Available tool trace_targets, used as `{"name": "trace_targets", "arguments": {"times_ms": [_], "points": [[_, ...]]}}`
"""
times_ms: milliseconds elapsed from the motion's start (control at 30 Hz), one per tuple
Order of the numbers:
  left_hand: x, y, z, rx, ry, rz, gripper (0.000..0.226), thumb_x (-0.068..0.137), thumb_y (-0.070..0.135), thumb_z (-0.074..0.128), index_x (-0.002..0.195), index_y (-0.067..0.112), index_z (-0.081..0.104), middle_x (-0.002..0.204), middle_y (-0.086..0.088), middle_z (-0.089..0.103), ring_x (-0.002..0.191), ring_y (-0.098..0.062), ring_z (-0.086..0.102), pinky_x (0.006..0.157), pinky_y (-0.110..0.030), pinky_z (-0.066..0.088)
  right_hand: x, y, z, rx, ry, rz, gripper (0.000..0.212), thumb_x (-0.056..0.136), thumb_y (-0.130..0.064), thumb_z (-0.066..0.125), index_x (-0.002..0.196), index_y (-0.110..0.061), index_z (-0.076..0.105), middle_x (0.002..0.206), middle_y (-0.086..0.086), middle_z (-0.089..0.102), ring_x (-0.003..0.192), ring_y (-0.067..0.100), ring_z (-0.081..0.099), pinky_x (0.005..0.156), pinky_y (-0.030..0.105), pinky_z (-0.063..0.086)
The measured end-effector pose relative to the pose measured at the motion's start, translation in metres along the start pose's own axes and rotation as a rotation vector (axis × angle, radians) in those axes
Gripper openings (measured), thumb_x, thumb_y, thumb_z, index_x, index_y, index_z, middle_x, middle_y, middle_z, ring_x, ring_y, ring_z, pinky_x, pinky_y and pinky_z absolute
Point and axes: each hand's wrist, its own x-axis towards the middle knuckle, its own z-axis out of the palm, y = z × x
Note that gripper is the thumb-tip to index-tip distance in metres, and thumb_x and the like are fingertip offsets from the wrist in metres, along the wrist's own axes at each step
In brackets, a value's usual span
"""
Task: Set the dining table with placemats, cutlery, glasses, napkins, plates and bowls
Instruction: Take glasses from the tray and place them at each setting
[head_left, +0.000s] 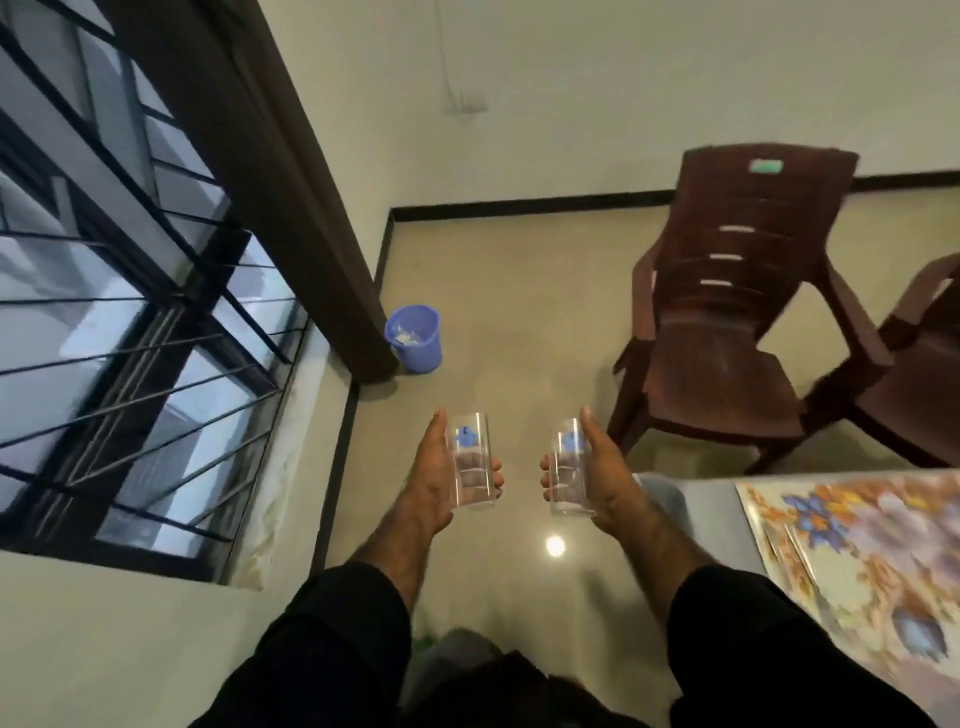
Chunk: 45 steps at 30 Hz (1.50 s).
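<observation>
My left hand (431, 473) grips a clear tall glass (470, 462) with a blue print, held upright above the floor. A second clear glass (570, 475) with the same blue print stands upright in my right hand (602, 473), whose fingers curl round it. Both glasses look empty. At the lower right, the corner of the dining table (696, 493) shows, with floral placemats (857, 551) lying on it, blurred by motion. My right hand is just left of the table's corner.
Two brown plastic chairs (727, 322) stand at the far side of the table. A blue bin (415, 338) sits on the floor by a dark curtain (291, 171). A barred window (119, 291) fills the left side.
</observation>
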Motion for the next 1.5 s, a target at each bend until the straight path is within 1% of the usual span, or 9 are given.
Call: {"name": "trace_targets", "arguments": {"times_ms": [200, 367, 533, 667, 800, 1067, 1233, 1400, 1500], "points": [[0.102, 0.126, 0.006, -0.036, -0.004, 0.032, 0.093, 0.078, 0.094, 0.053, 0.099, 0.006, 0.071, 0.094, -0.028, 0.07, 0.075, -0.039, 0.071, 0.074, -0.046, 0.059, 0.124, -0.096, 0.053, -0.05, -0.018, -0.035, 0.081, 0.087, -0.08, 0.058, 0.11, -0.004, 0.071, 0.096, 0.024, 0.072, 0.076, 0.036, 0.07, 0.077, 0.046, 0.059], [0.191, 0.244, 0.042, 0.047, -0.061, 0.049, 0.087, 0.086, 0.09, 0.051, 0.089, 0.004, 0.07, 0.081, -0.023, 0.069, 0.065, -0.034, 0.069, 0.068, -0.041, 0.06, 0.223, -0.191, 0.093, 0.008, 0.0, -0.04, 0.092, 0.074, -0.089, 0.061, 0.089, 0.0, 0.075, 0.088, 0.021, 0.068, 0.071, 0.033, 0.067, 0.075, 0.042, 0.057], [0.266, 0.35, 0.082, 0.136, -0.134, 0.035, 0.085, 0.089, 0.087, 0.05, 0.101, 0.006, 0.071, 0.083, -0.022, 0.071, 0.066, -0.034, 0.071, 0.072, -0.043, 0.06, 0.289, -0.28, 0.125, 0.201, -0.012, -0.053, 0.077, 0.083, -0.084, 0.058, 0.069, -0.01, 0.078, 0.081, 0.017, 0.063, 0.068, 0.031, 0.061, 0.07, 0.039, 0.051], [0.336, 0.417, 0.124, 0.192, -0.139, 0.058, 0.087, 0.092, 0.084, 0.048, 0.114, 0.003, 0.071, 0.092, -0.025, 0.074, 0.072, -0.036, 0.073, 0.074, -0.047, 0.062, 0.347, -0.336, 0.123, 0.223, 0.034, -0.085, 0.073, 0.082, -0.082, 0.062, 0.068, -0.013, 0.078, 0.084, 0.019, 0.064, 0.068, 0.032, 0.062, 0.069, 0.042, 0.052], [0.413, 0.476, 0.192, 0.195, -0.126, 0.074, 0.086, 0.086, 0.089, 0.052, 0.106, 0.007, 0.07, 0.096, -0.028, 0.074, 0.081, -0.04, 0.072, 0.083, -0.053, 0.06, 0.426, -0.407, 0.103, 0.255, 0.101, -0.103, 0.073, 0.088, -0.078, 0.058, 0.064, -0.013, 0.08, 0.087, 0.021, 0.068, 0.069, 0.034, 0.064, 0.075, 0.045, 0.053], [0.536, 0.584, 0.332, 0.24, -0.114, 0.032, 0.093, 0.086, 0.091, 0.049, 0.122, 0.007, 0.068, 0.101, -0.028, 0.076, 0.087, -0.043, 0.074, 0.09, -0.059, 0.06, 0.553, -0.58, 0.059, 0.24, 0.115, -0.095, 0.071, 0.092, -0.075, 0.058, 0.117, -0.009, 0.065, 0.094, 0.022, 0.069, 0.072, 0.033, 0.066, 0.075, 0.045, 0.058], [0.598, 0.65, 0.411, 0.243, -0.136, 0.031, 0.088, 0.091, 0.087, 0.044, 0.114, 0.006, 0.068, 0.097, -0.026, 0.076, 0.085, -0.041, 0.073, 0.093, -0.058, 0.059, 0.618, -0.679, 0.039, 0.232, 0.061, -0.101, 0.068, 0.091, -0.075, 0.059, 0.099, -0.009, 0.069, 0.096, 0.023, 0.063, 0.071, 0.032, 0.062, 0.072, 0.042, 0.055], [0.696, 0.717, 0.491, 0.328, -0.166, 0.064, 0.089, 0.093, 0.087, 0.04, 0.121, 0.008, 0.067, 0.102, -0.026, 0.078, 0.087, -0.042, 0.076, 0.092, -0.058, 0.061, 0.71, -0.761, 0.002, 0.253, 0.119, -0.149, 0.071, 0.09, -0.077, 0.058, 0.113, -0.01, 0.066, 0.099, 0.022, 0.066, 0.075, 0.03, 0.066, 0.076, 0.043, 0.058], [0.756, 0.752, 0.541, 0.395, -0.203, 0.084, 0.091, 0.09, 0.09, 0.04, 0.122, 0.009, 0.068, 0.102, -0.026, 0.078, 0.088, -0.043, 0.077, 0.093, -0.062, 0.061, 0.757, -0.808, -0.017, 0.281, 0.187, -0.164, 0.071, 0.091, -0.078, 0.057, 0.107, -0.01, 0.068, 0.096, 0.021, 0.066, 0.074, 0.03, 0.065, 0.076, 0.043, 0.058]]}}
